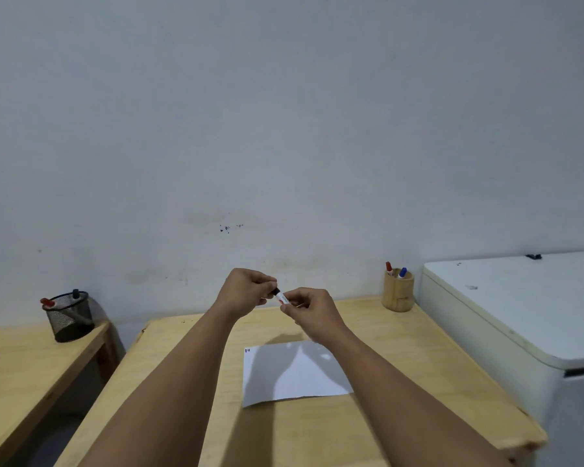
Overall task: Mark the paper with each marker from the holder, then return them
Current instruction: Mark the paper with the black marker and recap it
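A: Where's the marker (pixel 281 297) now?

B: I've got it up in the air between both hands, above the far end of the table (pixel 378 429) and beyond the paper (pixel 295 374). My right hand (pixel 312 310) pinches the white barrel; my left hand (pixel 245 291) has its fingertips pressed on the black cap.

A: Why hold it that way?

B: One hand steadies while the other works the cap. I can't tell if it's going on or off.

A: And the paper?

B: Flat below, a small dark mark at its top-left corner. The wooden holder (pixel 398 291) sits at the far right corner, with a red and a blue marker inside.
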A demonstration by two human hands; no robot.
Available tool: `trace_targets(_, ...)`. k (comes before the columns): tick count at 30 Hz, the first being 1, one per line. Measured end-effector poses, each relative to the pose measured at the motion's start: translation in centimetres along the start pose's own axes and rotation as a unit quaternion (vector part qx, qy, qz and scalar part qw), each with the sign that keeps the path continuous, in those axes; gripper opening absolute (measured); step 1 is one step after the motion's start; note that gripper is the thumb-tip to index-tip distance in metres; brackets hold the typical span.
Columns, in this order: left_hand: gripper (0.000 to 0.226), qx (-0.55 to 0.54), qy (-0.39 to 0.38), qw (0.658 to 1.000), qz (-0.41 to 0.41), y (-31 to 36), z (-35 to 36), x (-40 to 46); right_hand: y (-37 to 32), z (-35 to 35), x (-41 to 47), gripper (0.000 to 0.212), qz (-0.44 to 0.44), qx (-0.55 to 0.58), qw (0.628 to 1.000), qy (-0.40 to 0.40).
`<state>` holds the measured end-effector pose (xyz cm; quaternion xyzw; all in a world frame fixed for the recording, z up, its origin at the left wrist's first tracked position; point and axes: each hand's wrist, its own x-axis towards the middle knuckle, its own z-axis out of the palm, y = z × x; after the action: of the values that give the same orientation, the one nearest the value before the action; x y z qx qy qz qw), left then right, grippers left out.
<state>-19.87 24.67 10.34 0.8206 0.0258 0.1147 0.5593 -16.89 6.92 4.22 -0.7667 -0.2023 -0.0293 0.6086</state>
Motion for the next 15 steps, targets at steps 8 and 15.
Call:
trace_targets(8,0.042,0.035,-0.137,0.989,-0.049,1.6,5.9,0.5,3.4,-4.7,-1.1,0.008,0.037,-0.035,0.996,0.069)
trace_targets(15,0.068,0.08,-0.104,0.991,0.032,2.1,14.8,4.9,2.9,-15.8,2.8,0.013,0.037,-0.083,0.965,0.247)
